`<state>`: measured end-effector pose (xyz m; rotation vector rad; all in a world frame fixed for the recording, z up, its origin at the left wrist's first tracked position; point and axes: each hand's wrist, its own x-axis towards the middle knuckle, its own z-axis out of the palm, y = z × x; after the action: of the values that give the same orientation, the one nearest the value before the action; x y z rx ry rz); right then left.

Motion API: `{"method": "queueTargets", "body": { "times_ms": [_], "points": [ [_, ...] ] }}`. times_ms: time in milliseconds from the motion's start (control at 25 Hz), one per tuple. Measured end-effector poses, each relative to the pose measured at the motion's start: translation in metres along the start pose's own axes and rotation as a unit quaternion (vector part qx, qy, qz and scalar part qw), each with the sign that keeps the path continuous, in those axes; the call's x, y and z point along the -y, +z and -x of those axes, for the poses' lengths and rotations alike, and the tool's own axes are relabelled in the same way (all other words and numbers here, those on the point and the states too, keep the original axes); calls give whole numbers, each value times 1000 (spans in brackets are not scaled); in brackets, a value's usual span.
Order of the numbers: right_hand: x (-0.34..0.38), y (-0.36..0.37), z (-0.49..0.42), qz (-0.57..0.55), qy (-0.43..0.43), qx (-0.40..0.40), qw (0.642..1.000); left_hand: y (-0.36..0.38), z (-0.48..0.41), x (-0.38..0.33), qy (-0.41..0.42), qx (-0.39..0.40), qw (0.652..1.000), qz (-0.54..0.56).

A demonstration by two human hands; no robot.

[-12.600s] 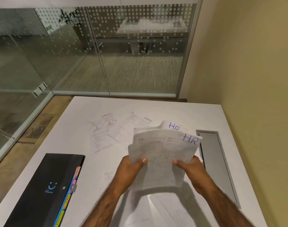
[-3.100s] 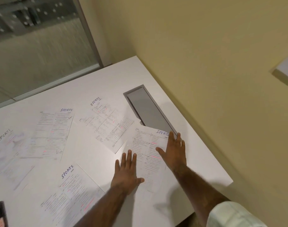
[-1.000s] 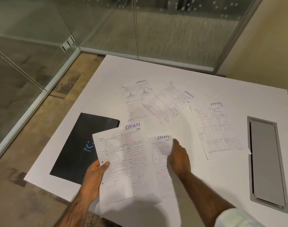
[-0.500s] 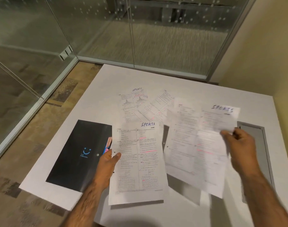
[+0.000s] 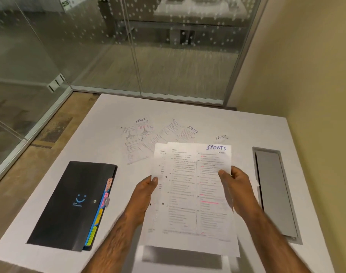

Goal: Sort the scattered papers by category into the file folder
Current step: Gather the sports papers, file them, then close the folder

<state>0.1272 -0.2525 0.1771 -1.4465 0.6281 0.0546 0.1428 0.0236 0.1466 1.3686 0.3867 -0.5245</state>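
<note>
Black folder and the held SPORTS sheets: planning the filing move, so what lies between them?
In the head view, only bare white table and the left hand gripping the sheets lie between them and the folder.

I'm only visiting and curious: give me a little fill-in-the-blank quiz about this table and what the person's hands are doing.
1. The left hand and right hand together hold a stack of papers headed ____.
2. The file folder lying on the table is ____ in colour.
3. That folder lies to the ____ of the held stack.
4. The grey hatch set into the table lies to the stack's ____.

Missing words: SPORTS; black; left; right.
</note>
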Motion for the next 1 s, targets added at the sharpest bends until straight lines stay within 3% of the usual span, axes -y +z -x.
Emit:
{"method": "queueTargets", "body": {
  "times_ms": [240, 400, 680, 1000],
  "points": [
    [-7, -9, 5, -68, 6, -2, 998, 35, 4, -5, 23, 55, 997, -55],
    [-18, -24, 5, -85, 47, 101, 990, 47, 6, -5, 75, 42, 992, -92],
    [-28, -29, 8, 8, -33, 6, 999, 49, -6, 7, 120, 28, 985, -123],
    [-48, -29, 4, 69, -29, 21, 997, 50, -22, 44, 91, 10, 986, -137]
  ]
}}
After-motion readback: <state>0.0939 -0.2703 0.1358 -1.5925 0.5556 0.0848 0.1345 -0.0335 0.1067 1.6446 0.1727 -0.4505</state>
